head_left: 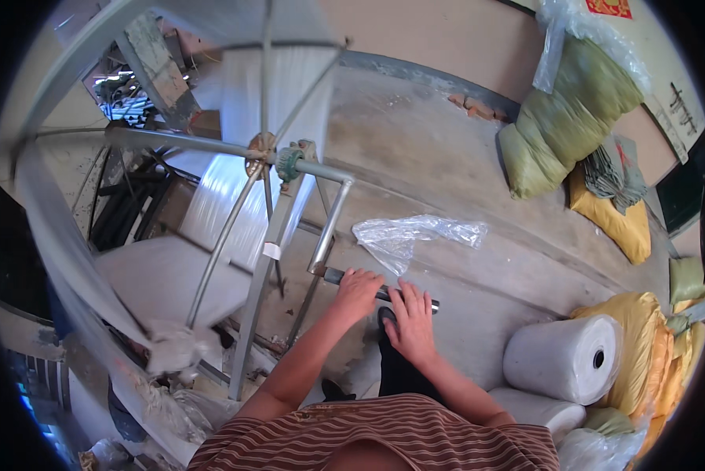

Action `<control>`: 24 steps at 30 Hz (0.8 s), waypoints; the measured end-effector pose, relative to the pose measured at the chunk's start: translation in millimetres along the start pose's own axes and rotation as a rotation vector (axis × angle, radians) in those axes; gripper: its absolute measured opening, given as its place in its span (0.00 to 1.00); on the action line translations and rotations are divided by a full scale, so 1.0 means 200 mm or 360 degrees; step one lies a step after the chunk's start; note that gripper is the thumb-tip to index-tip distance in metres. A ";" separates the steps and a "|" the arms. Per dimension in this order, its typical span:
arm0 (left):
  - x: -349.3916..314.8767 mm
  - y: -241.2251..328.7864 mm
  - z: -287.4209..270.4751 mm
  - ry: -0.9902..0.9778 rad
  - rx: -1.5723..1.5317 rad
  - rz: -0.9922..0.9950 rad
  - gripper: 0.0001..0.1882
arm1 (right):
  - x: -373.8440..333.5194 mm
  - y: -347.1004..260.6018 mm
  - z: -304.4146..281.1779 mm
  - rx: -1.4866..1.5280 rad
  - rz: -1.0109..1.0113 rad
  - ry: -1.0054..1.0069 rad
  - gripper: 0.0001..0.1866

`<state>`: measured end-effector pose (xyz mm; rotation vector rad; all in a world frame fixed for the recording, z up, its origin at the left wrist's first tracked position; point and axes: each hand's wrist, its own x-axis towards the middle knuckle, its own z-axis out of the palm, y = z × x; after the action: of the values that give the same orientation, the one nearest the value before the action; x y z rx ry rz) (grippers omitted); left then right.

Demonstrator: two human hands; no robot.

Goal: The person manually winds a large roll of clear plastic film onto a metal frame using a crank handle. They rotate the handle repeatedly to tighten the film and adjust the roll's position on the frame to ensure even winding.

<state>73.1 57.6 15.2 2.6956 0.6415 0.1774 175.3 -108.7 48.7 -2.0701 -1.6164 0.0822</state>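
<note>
Both my hands rest on the dark grip of a metal crank handle (333, 275). My left hand (358, 292) is closed round it nearer the crank arm (332, 226). My right hand (413, 315) curls its fingers over the part near the free end. The crank joins a shaft running through a green bearing (289, 163) on an upright metal stand (260, 314). Left of the stand, the shaft carries a large spoked reel (228, 235) with whitish translucent plastic film (225, 196) wound round its outside. The reel's outer edge looks smeared by motion.
Clear crumpled plastic (415, 235) lies on the concrete floor ahead. White film rolls (552, 361) and yellow sacks (635, 330) stand close on my right. A large green sack (568, 118) leans at the far wall. Dark tubes (129, 208) lie behind the reel.
</note>
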 end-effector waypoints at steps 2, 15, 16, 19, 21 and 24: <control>-0.02 0.09 -0.27 0.0100 -0.0057 0.0092 0.18 | 0.05 -0.05 0.00 -0.0259 -0.0035 0.0122 0.41; 0.05 0.05 -0.44 0.1004 -0.0522 0.0077 0.18 | 1.21 0.22 -0.68 -0.1188 -0.0367 0.1039 0.25; 0.05 0.01 -0.39 0.0977 -0.0538 0.0042 0.18 | 1.31 0.29 -0.71 -0.1174 -0.0372 0.1010 0.24; 0.04 -0.11 -0.27 0.0941 -0.0560 -0.0088 0.16 | 1.61 0.52 -0.68 -0.1228 -0.0381 0.1016 0.20; 0.05 -0.19 -0.19 0.0916 -0.0576 -0.0167 0.15 | 1.77 0.72 -0.64 -0.1229 -0.0335 0.0959 0.15; 0.05 -0.28 -0.09 0.0844 -0.0559 -0.0305 0.14 | 1.97 1.03 -0.49 -0.1304 -0.0180 0.0750 0.13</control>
<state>54.1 115.1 11.8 2.2317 0.9126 0.8836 506.1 186.1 147.2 -2.2732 -1.5865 -1.1923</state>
